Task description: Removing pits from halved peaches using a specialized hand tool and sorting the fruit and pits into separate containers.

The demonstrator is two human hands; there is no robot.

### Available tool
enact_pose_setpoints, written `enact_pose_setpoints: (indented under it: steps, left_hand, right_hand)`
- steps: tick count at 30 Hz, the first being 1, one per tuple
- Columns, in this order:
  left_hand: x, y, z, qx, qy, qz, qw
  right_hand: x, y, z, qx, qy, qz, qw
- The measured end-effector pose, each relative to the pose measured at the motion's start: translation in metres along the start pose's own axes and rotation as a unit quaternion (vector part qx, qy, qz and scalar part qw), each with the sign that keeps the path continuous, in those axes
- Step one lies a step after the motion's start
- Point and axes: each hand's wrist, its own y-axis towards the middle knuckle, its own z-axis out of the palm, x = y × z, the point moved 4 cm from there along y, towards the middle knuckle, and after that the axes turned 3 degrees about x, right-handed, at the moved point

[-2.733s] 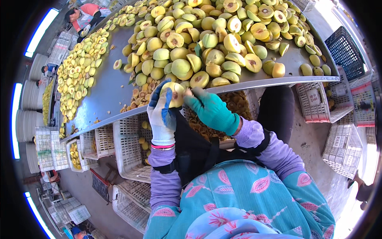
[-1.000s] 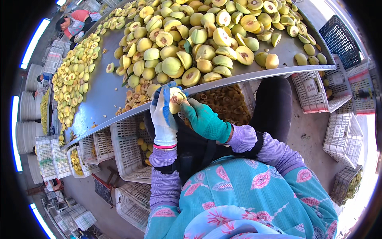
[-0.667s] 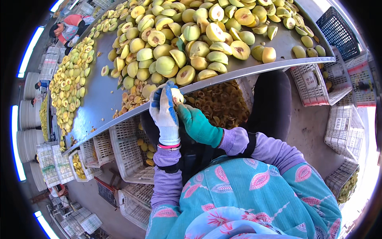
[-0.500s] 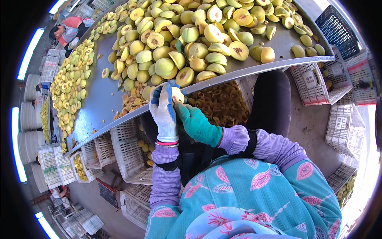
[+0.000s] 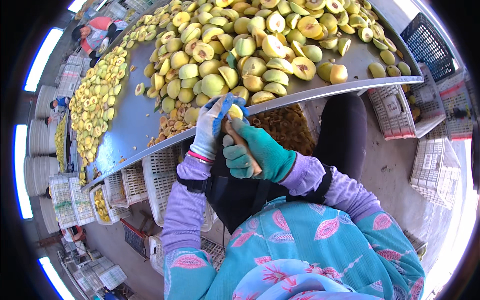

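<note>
In the head view, the white-and-blue-gloved left hand is clasped around a rounded yellow-green fruit by the near edge of the grey metal table. The green-gloved right hand grips a slim brown wooden handle. Best brace the fruit firmly, left fingers clear of the tool's hidden end.

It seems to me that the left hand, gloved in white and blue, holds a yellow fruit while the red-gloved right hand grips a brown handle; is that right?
Not quite: the head view shows the right hand gloved in green, not red. It does grip a brown handle, and the left hand, gloved in white and blue, holds a yellow fruit.
</note>
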Motion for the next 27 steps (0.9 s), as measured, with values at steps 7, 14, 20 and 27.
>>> enact_pose_setpoints:
  steps: [7,14,20,27]
  left_hand:
    - [0.000,-0.002,0.007,0.037,-0.030,0.029,0.998]
    - [0.022,-0.021,0.001,0.026,-0.132,0.004,0.991]
    - [0.006,-0.073,-0.045,-0.311,-0.322,0.092,0.889]
    - [-0.030,-0.015,-0.091,-0.275,0.716,0.072,0.638]
  right_hand:
    - [0.000,-0.009,0.009,0.068,0.071,0.001,0.995]
    - [0.006,-0.024,-0.002,-0.002,-0.071,0.178,0.982]
    - [-0.022,-0.011,0.009,0.095,0.031,0.138,0.985]
    - [-0.003,-0.015,-0.068,-0.223,-0.133,0.039,0.965]
